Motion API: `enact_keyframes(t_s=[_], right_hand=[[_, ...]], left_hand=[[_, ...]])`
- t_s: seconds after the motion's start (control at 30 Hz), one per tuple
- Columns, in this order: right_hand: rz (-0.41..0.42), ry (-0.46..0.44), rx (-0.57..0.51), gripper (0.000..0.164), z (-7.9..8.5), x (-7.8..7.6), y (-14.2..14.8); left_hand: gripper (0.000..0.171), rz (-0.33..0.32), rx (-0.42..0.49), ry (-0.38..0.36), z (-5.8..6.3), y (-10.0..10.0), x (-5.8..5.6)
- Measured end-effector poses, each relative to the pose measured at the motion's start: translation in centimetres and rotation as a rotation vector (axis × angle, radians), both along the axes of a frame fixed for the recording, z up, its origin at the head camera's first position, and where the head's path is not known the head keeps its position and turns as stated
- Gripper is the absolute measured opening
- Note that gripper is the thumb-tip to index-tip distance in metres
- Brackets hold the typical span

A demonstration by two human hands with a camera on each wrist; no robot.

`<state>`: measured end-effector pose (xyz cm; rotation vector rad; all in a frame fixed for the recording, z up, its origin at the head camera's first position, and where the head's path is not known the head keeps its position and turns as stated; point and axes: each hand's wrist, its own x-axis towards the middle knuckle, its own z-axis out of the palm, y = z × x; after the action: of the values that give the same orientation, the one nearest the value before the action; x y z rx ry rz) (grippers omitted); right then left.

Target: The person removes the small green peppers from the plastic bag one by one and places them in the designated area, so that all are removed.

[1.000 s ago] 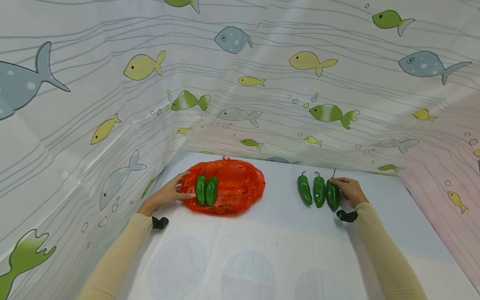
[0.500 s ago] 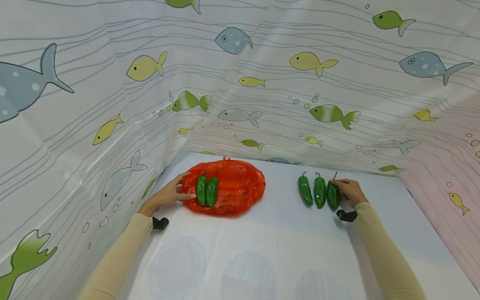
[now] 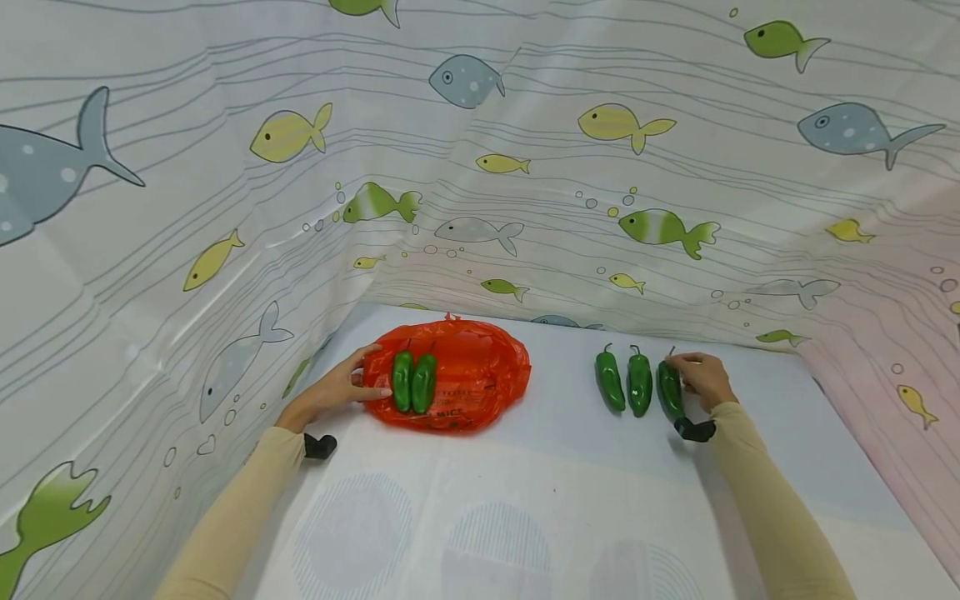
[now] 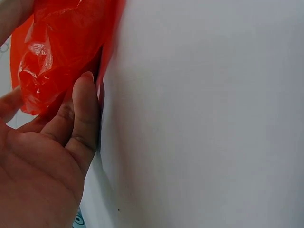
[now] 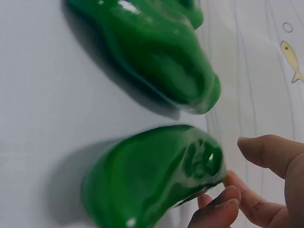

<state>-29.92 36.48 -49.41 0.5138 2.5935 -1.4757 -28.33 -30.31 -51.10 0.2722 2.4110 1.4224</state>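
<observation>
Green pepper (image 3: 670,390), glossy and slightly curved, is found rightmost at right, touched by the right hand (image 3: 705,379), thumb spread clear. Red bag (image 3: 472,358) is touched at left by the spread left hand (image 3: 337,388).

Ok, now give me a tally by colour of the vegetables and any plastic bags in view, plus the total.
Green: 5 long, glossy green peppers, 2 lying on the crumpled red plastic bag and 3 off to its right
Red: 1, the bag itself
Total: 6
</observation>
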Motion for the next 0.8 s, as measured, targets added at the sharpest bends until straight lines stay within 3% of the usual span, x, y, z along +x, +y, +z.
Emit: enact_keyframes(t_s=[0.53,0.8], right_hand=[[0.011,0.069,-0.020,0.060,2.4,-0.3,-2.1],[0.080,0.086,-0.074,0.059,3.7,-0.2,-4.4]], left_hand=[[0.101,-0.011,0.023,0.024,0.2,0.1,0.2],[0.100,-0.014,0.010,0.025,0.2,0.1,0.2]])
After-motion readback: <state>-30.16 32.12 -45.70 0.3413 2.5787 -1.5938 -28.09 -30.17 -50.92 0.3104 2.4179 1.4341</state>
